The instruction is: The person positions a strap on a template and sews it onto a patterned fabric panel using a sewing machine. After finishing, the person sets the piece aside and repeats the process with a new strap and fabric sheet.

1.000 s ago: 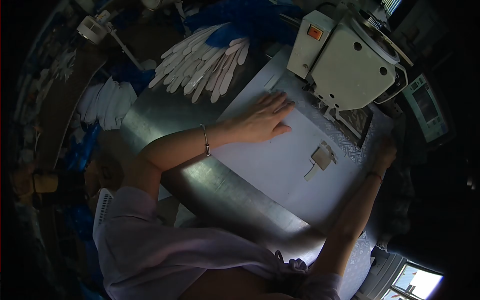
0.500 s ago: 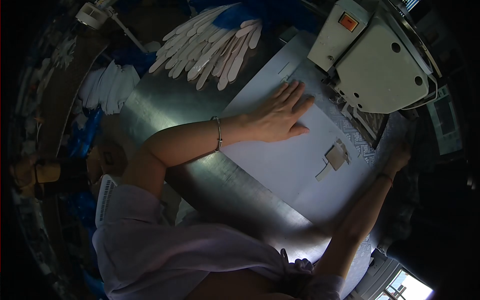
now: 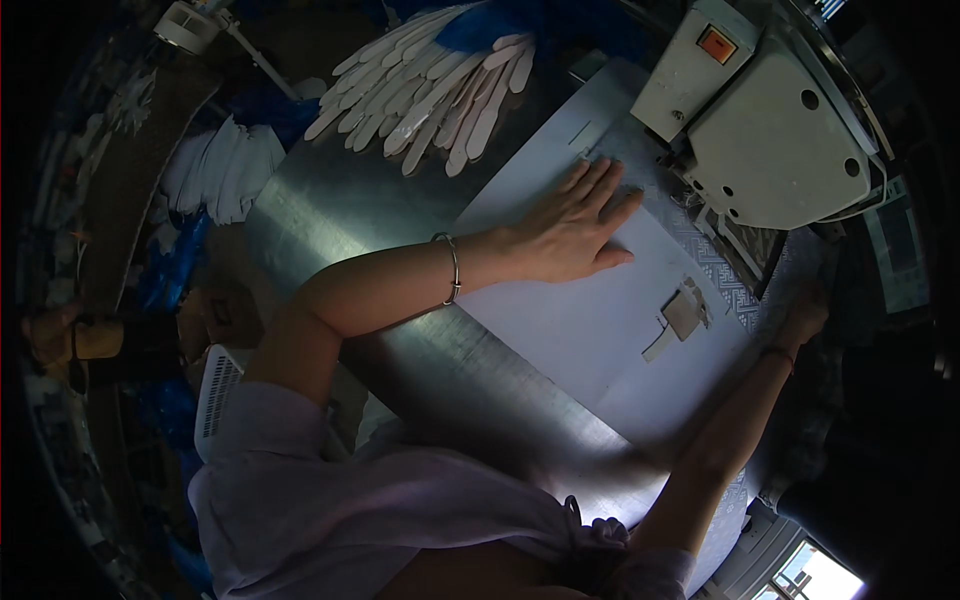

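My left hand (image 3: 572,228) lies flat with its fingers spread on a large white sheet (image 3: 560,335). Below it on the sheet sit a small beige patch (image 3: 683,314) and a thin pale strip (image 3: 658,344). At the far right, in shadow, my right hand (image 3: 806,310) is closed beside the edge of a patterned grey surface (image 3: 738,292); what its fingers hold, if anything, is hidden. The beige head of a machine (image 3: 785,140) stands over a dark frame (image 3: 745,245) between and above the two hands.
Several long, pale, strap-like pieces (image 3: 430,95) fan out on the metal tabletop (image 3: 310,215) at the back. A stack of white pieces (image 3: 222,170) lies to the left. A control panel (image 3: 893,245) stands at the far right, and a window shows at bottom right.
The whole view has shifted a little, so most things appear slightly farther right. Both hands keep their places against the sheet and the machine.
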Motion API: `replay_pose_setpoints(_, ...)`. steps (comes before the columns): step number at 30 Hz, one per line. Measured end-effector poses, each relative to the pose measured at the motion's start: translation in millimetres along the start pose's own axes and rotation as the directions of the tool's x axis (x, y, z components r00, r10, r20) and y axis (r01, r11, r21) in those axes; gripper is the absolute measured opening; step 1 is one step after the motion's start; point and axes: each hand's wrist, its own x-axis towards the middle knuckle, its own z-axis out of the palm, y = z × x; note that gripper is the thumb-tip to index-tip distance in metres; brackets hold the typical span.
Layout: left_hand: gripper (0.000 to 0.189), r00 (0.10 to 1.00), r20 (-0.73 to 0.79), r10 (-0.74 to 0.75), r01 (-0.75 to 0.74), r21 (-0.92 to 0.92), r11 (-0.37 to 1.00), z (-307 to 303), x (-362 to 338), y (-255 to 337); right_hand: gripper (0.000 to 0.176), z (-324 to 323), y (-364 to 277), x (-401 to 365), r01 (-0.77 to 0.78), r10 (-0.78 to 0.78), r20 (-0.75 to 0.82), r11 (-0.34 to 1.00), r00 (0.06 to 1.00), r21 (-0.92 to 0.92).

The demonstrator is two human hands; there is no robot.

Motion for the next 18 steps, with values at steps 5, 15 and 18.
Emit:
replay_pose_setpoints(5, 0.069, 0.999, -0.041, -0.005, 0.006, 0.02, 1.0, 3, -1, 1, 0.04, 4, 7, 2, 0.029, -0.028, -0.004, 0.999, 1.0, 0.027)
replay_pose_setpoints(15, 0.068, 0.998, -0.047, -0.03, 0.032, 0.039, 0.999, -2, -2, 4, 0.038, 7, 17, 7, 0.064, -0.064, -0.028, 0.998, 0.998, -0.012)
replay_pose_setpoints(18, 0.068, 0.999, -0.023, -0.036, 0.037, 0.028, 0.999, -2, -2, 4, 0.038, 13, 30, 18, 0.118, -0.117, -0.039, 0.993, 0.992, 0.008)
